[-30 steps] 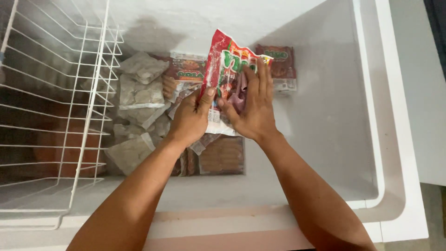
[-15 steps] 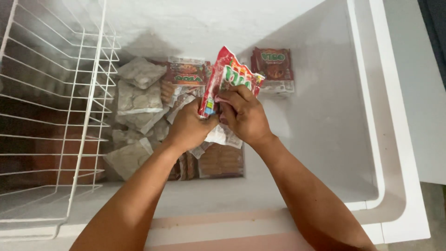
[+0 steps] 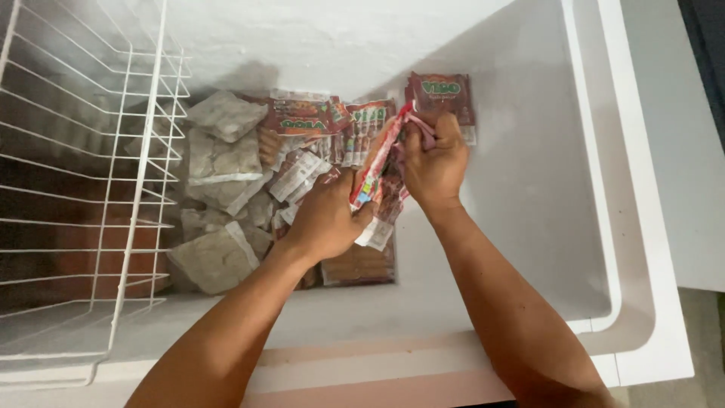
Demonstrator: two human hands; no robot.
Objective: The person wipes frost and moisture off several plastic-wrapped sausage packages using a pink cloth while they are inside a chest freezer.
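Note:
Both my hands reach down into an open white chest freezer [image 3: 544, 227]. My left hand [image 3: 326, 221] grips the lower end of a red and white food packet [image 3: 375, 168]. My right hand [image 3: 432, 162] grips its upper end. The packet is turned edge-on, low over the pile of frozen goods. Beneath my hands lie several red printed packets [image 3: 306, 117] and a brown flat pack [image 3: 361, 266]. Another dark red packet [image 3: 442, 94] stands against the back wall, just beyond my right hand.
A white wire basket [image 3: 91, 174] hangs in the freezer's left half. Several frosted pale bags [image 3: 219, 162] lie left of my hands. The freezer's right part has a raised bare step [image 3: 529, 189]. The rim [image 3: 642, 227] runs along the right.
My hands have lowered the packet from upright and face-on to edge-on, deeper into the freezer. My right hand has shifted to grip its top end.

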